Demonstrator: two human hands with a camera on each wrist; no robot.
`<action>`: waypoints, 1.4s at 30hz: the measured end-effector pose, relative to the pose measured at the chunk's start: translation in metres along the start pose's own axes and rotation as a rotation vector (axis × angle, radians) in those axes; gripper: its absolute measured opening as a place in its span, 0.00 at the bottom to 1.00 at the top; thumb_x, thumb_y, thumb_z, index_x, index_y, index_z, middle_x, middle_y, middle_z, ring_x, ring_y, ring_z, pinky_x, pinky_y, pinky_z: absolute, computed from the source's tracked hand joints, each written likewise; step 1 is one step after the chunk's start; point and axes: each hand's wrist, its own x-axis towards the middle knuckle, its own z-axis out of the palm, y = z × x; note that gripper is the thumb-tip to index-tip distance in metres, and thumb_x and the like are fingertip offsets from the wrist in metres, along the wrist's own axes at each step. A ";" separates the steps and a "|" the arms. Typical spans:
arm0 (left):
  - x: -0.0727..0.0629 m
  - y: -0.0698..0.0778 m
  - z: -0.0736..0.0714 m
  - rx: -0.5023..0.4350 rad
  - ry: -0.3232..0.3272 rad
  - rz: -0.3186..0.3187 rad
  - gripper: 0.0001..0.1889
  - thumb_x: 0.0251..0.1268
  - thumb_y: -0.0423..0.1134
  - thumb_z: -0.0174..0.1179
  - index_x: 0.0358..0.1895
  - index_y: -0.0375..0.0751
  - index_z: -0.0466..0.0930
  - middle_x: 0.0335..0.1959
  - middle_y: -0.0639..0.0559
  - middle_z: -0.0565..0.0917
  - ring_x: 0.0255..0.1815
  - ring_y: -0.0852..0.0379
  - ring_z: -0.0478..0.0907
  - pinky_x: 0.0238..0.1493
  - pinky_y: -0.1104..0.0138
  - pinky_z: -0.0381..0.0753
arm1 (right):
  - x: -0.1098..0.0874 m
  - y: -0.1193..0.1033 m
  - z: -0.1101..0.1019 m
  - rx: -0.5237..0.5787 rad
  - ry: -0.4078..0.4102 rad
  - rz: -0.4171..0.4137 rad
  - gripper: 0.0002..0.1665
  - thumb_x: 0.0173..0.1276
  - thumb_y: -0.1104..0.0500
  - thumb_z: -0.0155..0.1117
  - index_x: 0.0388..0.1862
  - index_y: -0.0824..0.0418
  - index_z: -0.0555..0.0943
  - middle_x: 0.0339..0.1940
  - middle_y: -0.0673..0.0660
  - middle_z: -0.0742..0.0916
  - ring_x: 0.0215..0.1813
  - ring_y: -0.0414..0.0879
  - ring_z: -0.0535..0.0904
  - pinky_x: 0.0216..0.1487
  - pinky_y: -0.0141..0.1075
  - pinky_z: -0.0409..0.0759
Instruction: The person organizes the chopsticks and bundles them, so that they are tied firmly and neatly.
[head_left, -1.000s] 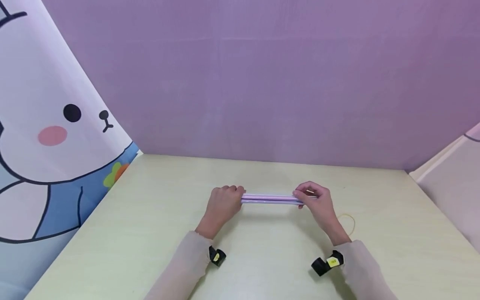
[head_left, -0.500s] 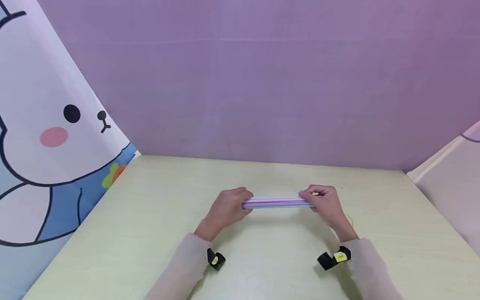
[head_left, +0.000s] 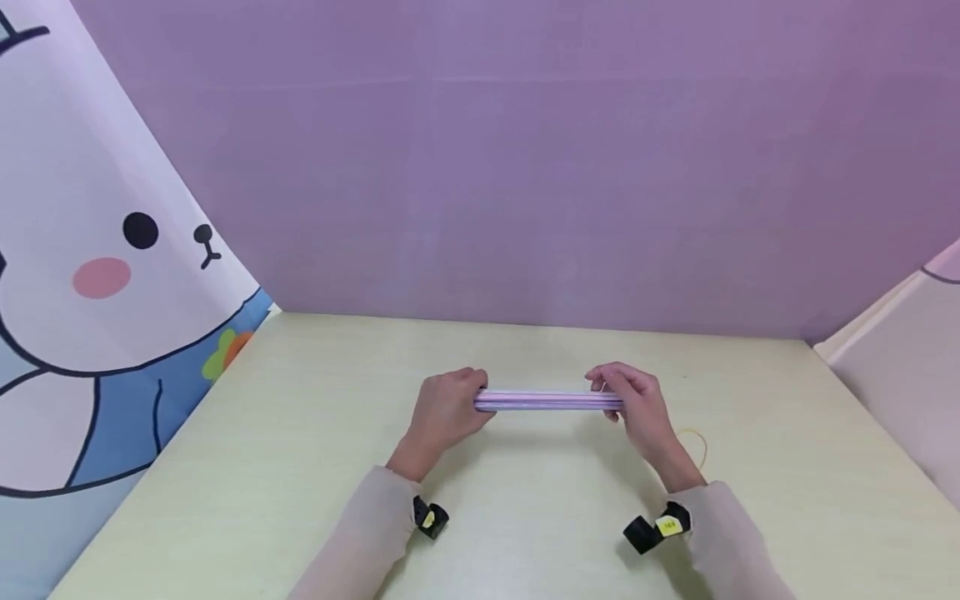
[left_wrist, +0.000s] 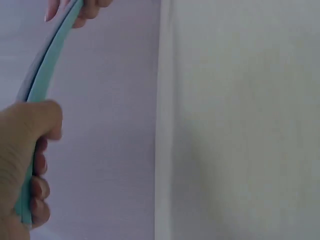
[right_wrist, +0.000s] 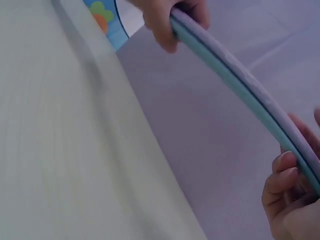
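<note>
A slim bundle of long flat strips point(head_left: 543, 401), lavender with a teal side, is held level above the table between both hands. The left hand point(head_left: 448, 408) grips its left end in a fist, thumb lying along it in the left wrist view. At the other end, the right hand point(head_left: 636, 408) has its fingers curled loosely around the strips, with the index finger lifted off in the head view. In the right wrist view, the teal and lavender layers point(right_wrist: 245, 87) lie face to face with a dark line between them, and the bundle looks bowed.
A thin yellow loop like a rubber band point(head_left: 705, 448) lies on the pale table point(head_left: 540, 517) beside the right wrist. A purple backdrop point(head_left: 525, 167) stands behind, with a cartoon-printed cloth point(head_left: 97, 333) at left and a pale panel point(head_left: 907, 375) at right.
Both hands and the bundle shifted right and tilted, then came back left. The right hand's fingers have loosened and moved on the end, and the bundle now shows its narrower edge.
</note>
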 end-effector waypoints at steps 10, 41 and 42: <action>-0.001 0.012 -0.003 0.383 -0.051 -0.012 0.15 0.45 0.33 0.66 0.11 0.45 0.68 0.06 0.56 0.64 0.11 0.63 0.48 0.10 0.71 0.51 | 0.006 -0.005 0.000 -0.264 0.064 -0.046 0.15 0.65 0.68 0.61 0.50 0.69 0.77 0.27 0.48 0.78 0.23 0.35 0.70 0.18 0.27 0.67; 0.003 0.021 0.008 0.486 0.083 0.116 0.18 0.60 0.46 0.64 0.15 0.46 0.74 0.09 0.56 0.74 0.09 0.62 0.67 0.14 0.72 0.65 | 0.003 -0.010 0.005 -0.028 -0.081 0.093 0.09 0.71 0.63 0.54 0.40 0.62 0.82 0.27 0.45 0.84 0.29 0.37 0.78 0.31 0.29 0.78; 0.003 0.024 0.007 0.485 0.094 0.126 0.16 0.59 0.44 0.64 0.16 0.46 0.75 0.09 0.56 0.74 0.09 0.62 0.68 0.14 0.72 0.66 | 0.002 -0.010 0.007 -0.048 -0.104 0.085 0.09 0.71 0.63 0.55 0.40 0.63 0.82 0.27 0.45 0.84 0.28 0.37 0.78 0.30 0.29 0.78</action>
